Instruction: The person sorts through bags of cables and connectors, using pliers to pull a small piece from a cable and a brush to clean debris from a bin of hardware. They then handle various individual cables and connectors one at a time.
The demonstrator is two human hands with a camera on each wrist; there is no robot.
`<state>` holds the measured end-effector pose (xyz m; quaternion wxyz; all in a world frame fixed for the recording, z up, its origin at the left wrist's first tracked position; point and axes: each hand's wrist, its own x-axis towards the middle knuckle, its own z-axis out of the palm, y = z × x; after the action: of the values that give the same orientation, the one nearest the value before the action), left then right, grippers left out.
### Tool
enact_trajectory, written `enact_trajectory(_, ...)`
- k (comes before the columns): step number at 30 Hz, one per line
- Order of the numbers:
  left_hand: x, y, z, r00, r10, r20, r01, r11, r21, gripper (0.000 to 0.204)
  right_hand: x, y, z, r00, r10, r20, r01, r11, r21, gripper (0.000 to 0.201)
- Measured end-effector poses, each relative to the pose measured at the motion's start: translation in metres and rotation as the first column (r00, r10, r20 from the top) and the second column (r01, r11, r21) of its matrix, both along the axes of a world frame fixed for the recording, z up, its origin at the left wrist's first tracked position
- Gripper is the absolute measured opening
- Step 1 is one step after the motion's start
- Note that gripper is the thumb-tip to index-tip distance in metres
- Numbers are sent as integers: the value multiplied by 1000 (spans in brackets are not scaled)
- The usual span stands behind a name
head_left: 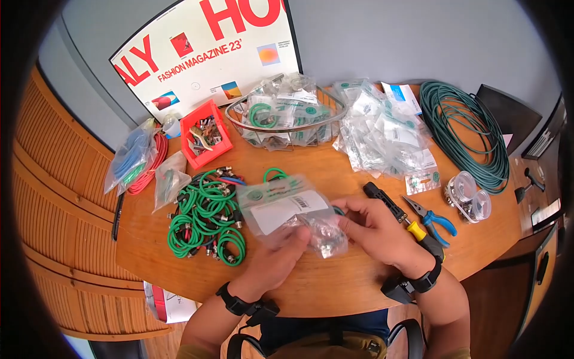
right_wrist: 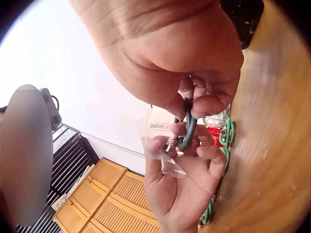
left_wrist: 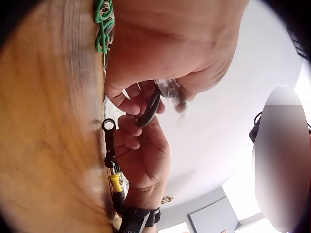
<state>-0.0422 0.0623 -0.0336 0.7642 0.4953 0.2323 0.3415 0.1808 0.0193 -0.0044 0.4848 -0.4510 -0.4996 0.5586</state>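
A clear plastic bag (head_left: 293, 209) with a white barcode label is held over the front of the table. My left hand (head_left: 276, 263) pinches its lower edge between thumb and fingers. At the bag's right side my right hand (head_left: 382, 230) grips a dark green cable (right_wrist: 187, 131), bent into a loop. In the right wrist view a metal connector (right_wrist: 171, 143) shows beside the loop, partly behind the clear plastic. The left wrist view shows the cable bridging the two hands. Left of the bag lies a pile of bright green coiled cables (head_left: 200, 209) with metal connectors.
Pliers (head_left: 439, 224), a yellow-and-black screwdriver (head_left: 417, 230) and a black tool (head_left: 382, 198) lie at right, near clear tubs (head_left: 478, 206). Behind stand a red bin (head_left: 224, 146), a wire basket (head_left: 287, 128), piled plastic bags (head_left: 382, 128) and a large green cable coil (head_left: 496, 149).
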Motion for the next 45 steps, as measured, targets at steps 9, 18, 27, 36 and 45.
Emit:
enact_trajectory(9, 12, 5, 16, 974, 227, -27, -228, 964, -135, 45, 2, 1, -5, 947, -304, -108, 301, 953, -36, 28)
enact_trajectory(18, 7, 7, 13, 965, 260, 26, -253, 955, -157, 40, 0, 1, -4, 946, -321, -33, 322, 947, 2, 27)
enact_trajectory(27, 5, 11, 8, 957, 267, 112, -237, 945, -227, 28, -2, 0, -3, 924, -377, -64, 379, 925, 26, 26)
enact_trajectory(36, 3, 14, 9, 925, 331, 185, -276, 923, -269, 38, -2, -4, -2, 919, -357, -166, 368, 929, 40, 26)
enact_trajectory(45, 5, 10, 12, 944, 296, 145, -266, 944, -198, 42, 2, -6, 12, 974, -145, -172, 137, 989, -61, 21)
